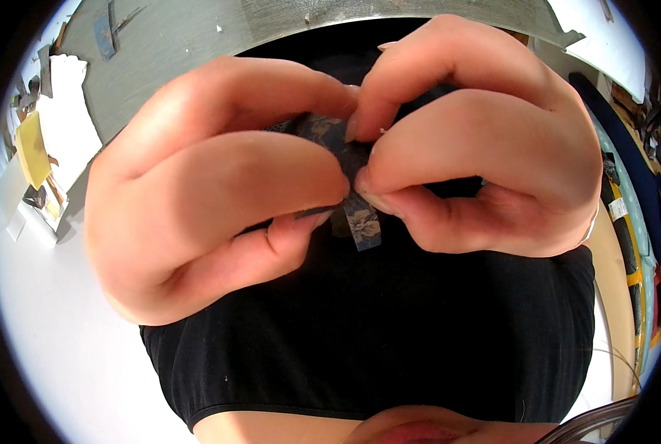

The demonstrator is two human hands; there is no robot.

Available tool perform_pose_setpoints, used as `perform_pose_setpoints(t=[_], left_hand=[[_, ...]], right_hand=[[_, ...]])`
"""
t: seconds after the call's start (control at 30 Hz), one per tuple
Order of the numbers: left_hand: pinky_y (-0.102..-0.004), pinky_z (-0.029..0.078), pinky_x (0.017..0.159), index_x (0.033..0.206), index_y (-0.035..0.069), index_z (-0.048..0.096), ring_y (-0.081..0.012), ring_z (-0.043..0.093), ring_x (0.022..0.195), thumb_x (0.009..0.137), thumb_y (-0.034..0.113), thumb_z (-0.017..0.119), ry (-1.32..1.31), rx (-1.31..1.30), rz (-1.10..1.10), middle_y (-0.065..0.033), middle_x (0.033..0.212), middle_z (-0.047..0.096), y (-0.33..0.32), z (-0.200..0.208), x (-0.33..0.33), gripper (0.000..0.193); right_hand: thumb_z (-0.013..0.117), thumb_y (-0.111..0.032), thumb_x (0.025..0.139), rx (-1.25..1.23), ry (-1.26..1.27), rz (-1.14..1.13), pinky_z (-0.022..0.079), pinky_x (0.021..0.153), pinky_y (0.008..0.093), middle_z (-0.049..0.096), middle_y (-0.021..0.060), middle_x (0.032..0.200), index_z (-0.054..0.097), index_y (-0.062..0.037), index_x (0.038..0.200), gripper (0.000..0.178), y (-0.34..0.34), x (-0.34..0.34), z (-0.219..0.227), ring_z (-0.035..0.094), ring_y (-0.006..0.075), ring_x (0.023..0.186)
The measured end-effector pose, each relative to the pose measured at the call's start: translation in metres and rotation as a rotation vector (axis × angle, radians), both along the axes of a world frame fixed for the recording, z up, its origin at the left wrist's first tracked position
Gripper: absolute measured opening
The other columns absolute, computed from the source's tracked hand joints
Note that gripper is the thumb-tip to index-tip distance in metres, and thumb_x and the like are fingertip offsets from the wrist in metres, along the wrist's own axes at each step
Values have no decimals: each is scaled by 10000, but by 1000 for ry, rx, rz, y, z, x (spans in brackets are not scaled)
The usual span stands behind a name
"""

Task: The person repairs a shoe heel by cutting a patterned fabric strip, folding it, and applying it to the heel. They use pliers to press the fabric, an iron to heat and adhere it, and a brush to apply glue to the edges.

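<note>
A small strip of dark fabric with a tan floral pattern [364, 226] is held up close, in front of my black top. My left hand [205, 185] is closed, its thumb and fingertips pinching the strip from the left. From the right, my right hand [493, 140] pinches the same piece between thumb and fingertips, almost touching the left fingertips. The short lower end hangs free below the two pinches. More of the patterned cloth shows between the curled fingers, higher up. Fingers hide most of the piece, so its full shape cannot be seen.
Beyond my hands lies a grey tabletop [190, 37] with a dark bluish strip [105, 37] on it. At the left are white sheets [71, 111] and a yellow piece [31, 150]. Long dark blue material [626, 140] and other stacked items stand at the right.
</note>
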State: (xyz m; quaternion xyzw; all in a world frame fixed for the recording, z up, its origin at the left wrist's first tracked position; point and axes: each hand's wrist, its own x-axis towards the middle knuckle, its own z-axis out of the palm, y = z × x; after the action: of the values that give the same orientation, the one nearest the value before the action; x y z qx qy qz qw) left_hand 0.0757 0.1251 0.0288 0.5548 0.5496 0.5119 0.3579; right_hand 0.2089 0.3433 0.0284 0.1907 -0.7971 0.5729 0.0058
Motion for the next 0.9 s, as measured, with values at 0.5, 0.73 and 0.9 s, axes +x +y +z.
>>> perform_pose_setpoints(t=[0.5, 0.73, 0.9], left_hand=[[-400, 563, 834, 979, -11, 638, -427, 652, 1073, 780, 96, 803, 14, 11, 52, -364, 1164, 585, -3, -4, 11, 280], [-409, 576, 844, 1006, 6, 634, -444, 630, 1111, 773, 124, 832, -7, 68, 76, -369, 1186, 560, -9, -14, 19, 328], [-458, 575, 876, 993, 4, 624, -477, 605, 1146, 774, 181, 852, 7, 131, 80, -364, 1200, 541, -8, -23, 20, 362]], right_hand=[[774, -18, 686, 108, 59, 68, 538, 902, 411, 646, 144, 1049, 724, -110, 922, 257, 11, 3, 1, 672, 237, 841], [755, -38, 691, 122, 167, 120, 514, 974, 455, 665, 148, 1084, 743, -118, 923, 246, 12, 7, -7, 675, 276, 968], [756, -39, 692, 52, 228, 122, 515, 976, 452, 656, 177, 1109, 744, -106, 946, 263, 14, 8, -23, 660, 295, 1008]])
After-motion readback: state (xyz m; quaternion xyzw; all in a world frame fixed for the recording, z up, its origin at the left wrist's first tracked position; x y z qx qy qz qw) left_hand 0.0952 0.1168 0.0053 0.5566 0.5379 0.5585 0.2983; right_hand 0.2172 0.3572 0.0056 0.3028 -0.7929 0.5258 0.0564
